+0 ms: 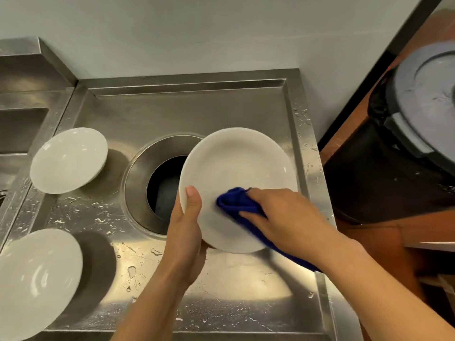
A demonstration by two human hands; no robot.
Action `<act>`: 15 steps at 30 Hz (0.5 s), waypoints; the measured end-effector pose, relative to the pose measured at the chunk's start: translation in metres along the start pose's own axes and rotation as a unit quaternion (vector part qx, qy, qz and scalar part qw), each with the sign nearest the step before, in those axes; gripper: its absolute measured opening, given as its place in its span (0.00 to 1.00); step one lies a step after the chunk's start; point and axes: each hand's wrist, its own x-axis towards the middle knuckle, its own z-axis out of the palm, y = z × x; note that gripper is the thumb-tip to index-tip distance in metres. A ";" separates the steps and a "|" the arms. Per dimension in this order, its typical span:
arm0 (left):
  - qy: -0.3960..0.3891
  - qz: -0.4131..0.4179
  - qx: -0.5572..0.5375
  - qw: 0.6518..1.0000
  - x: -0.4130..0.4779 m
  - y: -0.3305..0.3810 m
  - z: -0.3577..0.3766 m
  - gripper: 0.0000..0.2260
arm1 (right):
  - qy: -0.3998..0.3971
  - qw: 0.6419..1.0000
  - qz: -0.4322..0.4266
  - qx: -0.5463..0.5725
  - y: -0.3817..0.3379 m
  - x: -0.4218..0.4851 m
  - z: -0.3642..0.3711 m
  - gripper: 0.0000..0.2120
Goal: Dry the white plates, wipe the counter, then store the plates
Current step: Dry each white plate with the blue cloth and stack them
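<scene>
Drying step: left hand (188, 217) pinches plate (236, 168) by its near-left rim, tilted above the wet desk (221, 279); right hand (278, 215) presses bunched cloth (236, 201) on its near face. Two plates (69, 159) wait left, nearer the left hand.

Wet steel counter (221, 291) bearing seemingly two plates (69, 159).

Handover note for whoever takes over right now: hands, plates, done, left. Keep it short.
Left hand grips the raised plate by its near-left rim, over the counter hole.
Right hand presses the blue cloth on that plate's face.
Two more plates sit left on the steel counter: far plate, near plate.
Counter shows water drops, so not wiped.
Left: finish drying, wipe counter, store plates.
</scene>
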 end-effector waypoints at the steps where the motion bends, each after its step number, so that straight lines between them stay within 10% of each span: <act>1: -0.002 -0.010 0.006 1.000 -0.002 -0.008 -0.001 0.21 | 0.041 0.999 0.025 0.016 0.009 -0.010 -0.002 0.09; 8: 0.002 -0.070 0.092 0.993 -0.006 -0.074 0.005 0.11 | 0.291 0.863 0.173 0.375 0.033 -0.031 -0.002 0.09; 15: 0.015 -0.142 0.109 0.984 -0.008 -0.122 0.004 0.10 | 0.265 0.873 0.170 0.373 0.044 -0.037 0.038 0.09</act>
